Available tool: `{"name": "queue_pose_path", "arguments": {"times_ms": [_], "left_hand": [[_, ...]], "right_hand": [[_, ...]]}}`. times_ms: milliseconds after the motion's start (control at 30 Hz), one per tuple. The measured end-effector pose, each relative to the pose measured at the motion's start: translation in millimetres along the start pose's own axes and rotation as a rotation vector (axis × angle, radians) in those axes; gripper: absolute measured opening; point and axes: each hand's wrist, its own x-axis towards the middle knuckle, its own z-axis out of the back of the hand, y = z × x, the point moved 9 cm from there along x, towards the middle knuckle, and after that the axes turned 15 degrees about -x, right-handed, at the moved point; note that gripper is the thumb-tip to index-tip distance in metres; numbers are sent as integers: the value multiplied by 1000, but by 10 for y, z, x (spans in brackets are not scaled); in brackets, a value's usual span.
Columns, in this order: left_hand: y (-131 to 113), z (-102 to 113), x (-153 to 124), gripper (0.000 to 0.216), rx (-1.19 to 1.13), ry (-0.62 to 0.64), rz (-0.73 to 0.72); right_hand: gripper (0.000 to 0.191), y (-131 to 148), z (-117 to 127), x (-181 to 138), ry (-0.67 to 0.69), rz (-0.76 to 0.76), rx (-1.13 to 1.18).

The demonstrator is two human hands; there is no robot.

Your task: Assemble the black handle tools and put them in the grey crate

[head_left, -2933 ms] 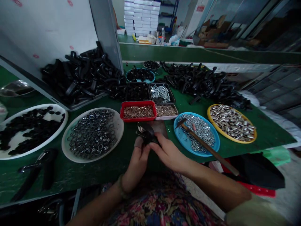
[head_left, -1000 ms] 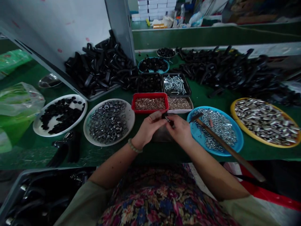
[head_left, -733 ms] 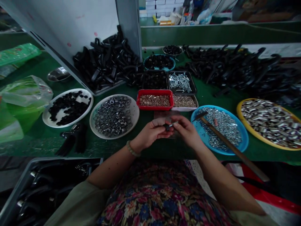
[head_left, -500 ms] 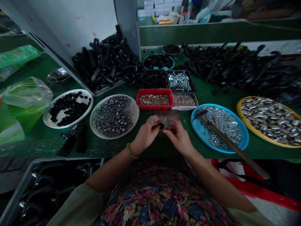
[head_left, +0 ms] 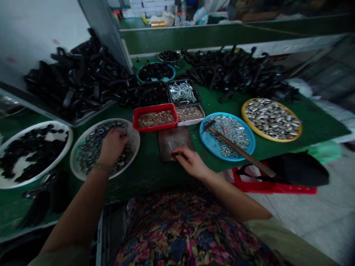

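My left hand (head_left: pixel 112 146) is over the white plate (head_left: pixel 135 142) of shiny metal rings (head_left: pixel 91 149). Its fingers curl down among the rings, and what lies between the fingertips cannot be made out. My right hand (head_left: pixel 191 160) pinches a bolt with a black knob (head_left: pixel 174 155). The thin silver shank (head_left: pixel 170 145) points up and away from the fingers. Beneath it lies a dark flat metal plate (head_left: pixel 166 135) on the green table.
A red tray (head_left: pixel 135 119) of small brass-coloured pins stands beyond the plate. A hammer (head_left: pixel 235 147) rests across the blue plate (head_left: pixel 203 138) of small metal parts. To the right is a yellow plate (head_left: pixel 245 114) of metal sleeves. Black handles (head_left: pixel 80 81) are heaped at the left.
My left hand has left the right hand and moved left to the plate of rings. My right hand keeps the bolt with the black knob. The view has turned right.
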Motion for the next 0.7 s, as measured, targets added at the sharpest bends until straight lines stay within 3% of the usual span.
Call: {"name": "queue_pose_path", "arguments": {"times_ms": [67,133,200,267,400,533,633,700], "left_hand": [[-255,-136,-141,13,-262,63,12],[-525,-424,-310,20,-627,205,91],[-841,-766,-465,38,-901,365,165],[-1174,-1050,-530,51,-992,477,157],[-1928,-1501,-419,42,-918,576,-131],[-2657,-2105,-396,25,-529,527,-481],[-3013,-2577,-535,34,-221,521,-661],[-3117,-2733,-611,36,-106,498,-733]], "right_hand": [[22,181,3,-57,82,171,-125],[27,263,23,-109,133,264,-201],[34,236,133,-146,98,259,-254],[37,152,327,-216,6,219,-293],[29,-204,970,-553,-300,45,-246],[23,-709,1689,-1091,-672,-229,-62],[22,-842,1959,-1338,-764,-276,-36],[21,-879,2018,-1418,-767,-299,-37]]}}
